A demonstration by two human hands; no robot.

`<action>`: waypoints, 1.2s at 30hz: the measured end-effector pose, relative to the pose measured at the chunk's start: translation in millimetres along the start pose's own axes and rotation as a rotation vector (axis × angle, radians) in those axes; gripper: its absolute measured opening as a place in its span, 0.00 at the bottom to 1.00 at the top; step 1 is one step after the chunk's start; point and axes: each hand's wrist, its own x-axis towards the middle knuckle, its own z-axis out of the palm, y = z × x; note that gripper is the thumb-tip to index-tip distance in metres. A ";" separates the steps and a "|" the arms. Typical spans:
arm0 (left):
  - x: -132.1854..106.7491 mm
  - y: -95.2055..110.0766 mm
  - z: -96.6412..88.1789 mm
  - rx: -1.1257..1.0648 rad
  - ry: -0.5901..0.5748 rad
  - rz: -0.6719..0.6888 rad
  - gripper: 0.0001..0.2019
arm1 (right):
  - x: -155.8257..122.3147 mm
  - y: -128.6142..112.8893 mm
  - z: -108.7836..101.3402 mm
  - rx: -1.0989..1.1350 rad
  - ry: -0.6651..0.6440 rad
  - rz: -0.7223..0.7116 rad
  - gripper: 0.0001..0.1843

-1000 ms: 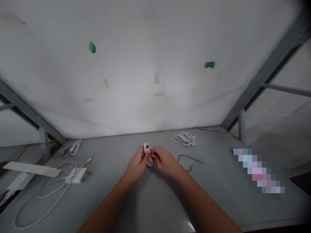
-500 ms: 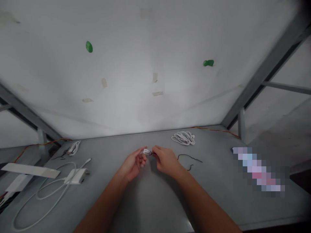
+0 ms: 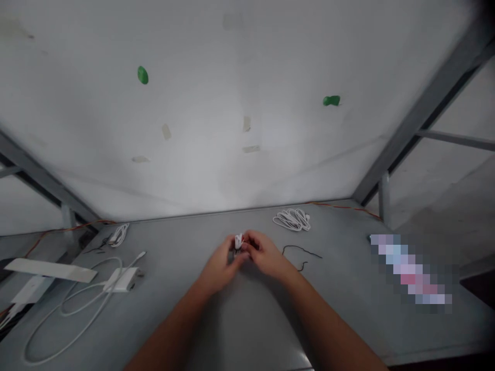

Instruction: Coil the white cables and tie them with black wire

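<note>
A small bundled white cable (image 3: 238, 240) is held up over the middle of the grey table. My left hand (image 3: 221, 264) closes around it from the left, thumb stretched toward the other hand. From the right, the curled fingers of my right hand (image 3: 265, 253) pinch at the bundle's side. A little red shows between the fingers there; the fingertips hide most of the bundle, and the black tie seen on it earlier does not show. Pieces of black tie (image 3: 301, 250) lie on the table just right of my right hand.
A coiled white cable (image 3: 292, 220) lies at the back, another bundled cable (image 3: 119, 235) at the back left. A white charger (image 3: 121, 280) with a looped cord lies left, beside a flat white strip (image 3: 50, 270). A blurred-out object (image 3: 410, 270) is on the right.
My left hand has moved right and closed around the bundle, which now stands more upright. My two hands have come together, with the black tie no longer showing between them.
</note>
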 end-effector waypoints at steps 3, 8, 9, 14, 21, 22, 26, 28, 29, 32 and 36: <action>4.0 -7.9 7.6 -0.283 0.117 -0.190 0.21 | -3.2 -6.2 0.0 -0.150 -0.036 -0.022 0.08; 11.0 -8.8 1.8 -0.833 0.216 -0.592 0.17 | -8.8 -18.8 -3.2 -0.562 -0.058 -0.024 0.06; 12.7 -7.9 -3.4 -0.914 0.265 -0.633 0.16 | -9.4 -19.8 -5.6 -0.591 -0.074 0.002 0.06; 20.8 -7.8 -31.2 -0.978 0.708 -0.593 0.13 | -10.8 -11.3 -31.5 -0.431 -0.404 0.512 0.10; 22.3 -19.7 -39.0 -0.863 0.766 -0.552 0.09 | -30.2 17.9 -112.3 -0.480 -0.132 0.936 0.17; 22.0 -21.7 -38.2 -0.830 0.743 -0.542 0.08 | -35.3 21.0 -124.8 -0.474 -0.064 0.955 0.17; 21.4 -28.9 -33.4 -0.721 0.662 -0.510 0.09 | -43.6 26.6 -151.9 -0.491 0.093 0.905 0.13; 21.4 -31.6 -30.6 -0.715 0.625 -0.510 0.10 | -34.9 25.6 -143.7 -0.596 0.238 0.771 0.08; 21.4 -32.6 -29.2 -0.720 0.608 -0.512 0.10 | -28.0 24.6 -133.5 -0.650 0.318 0.667 0.05; 21.2 -32.6 -25.7 -0.746 0.548 -0.511 0.11 | -5.3 22.0 -84.2 -0.619 0.382 0.351 0.05; 19.1 -25.6 -20.0 -0.795 0.432 -0.513 0.14 | 11.5 23.8 -9.5 -0.528 0.257 0.101 0.11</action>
